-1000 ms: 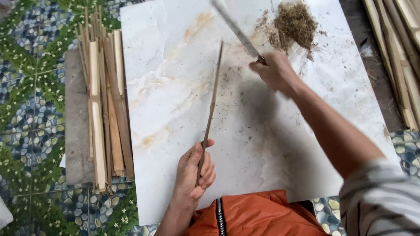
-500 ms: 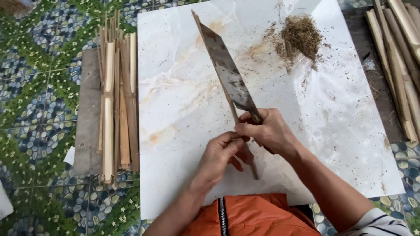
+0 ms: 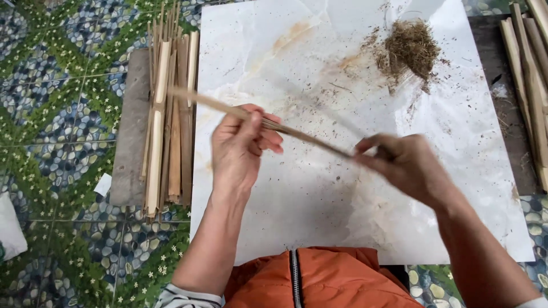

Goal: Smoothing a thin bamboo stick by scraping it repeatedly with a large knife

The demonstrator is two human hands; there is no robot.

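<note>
Underneath, white marble slab (image 3: pixel 319 188) on pebble-patterned floor (image 3: pixel 63 120)

Patterned floor (image 3: pixel 63 114) of blue pebbles and green leaves — a white marbled slab (image 3: pixel 319 217) lies on it, daylit.

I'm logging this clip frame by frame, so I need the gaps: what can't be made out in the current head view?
- Knife: none shows; the right hand is motion-blurred, so what it grips besides the stick is unclear.
- Stick's near end: hidden inside the right hand.
- Left hand: fingers wrap the stick, hiding that stretch.
- Strips at right: cut off by the frame edge.
- Shavings pile: too fine to identify.
</note>
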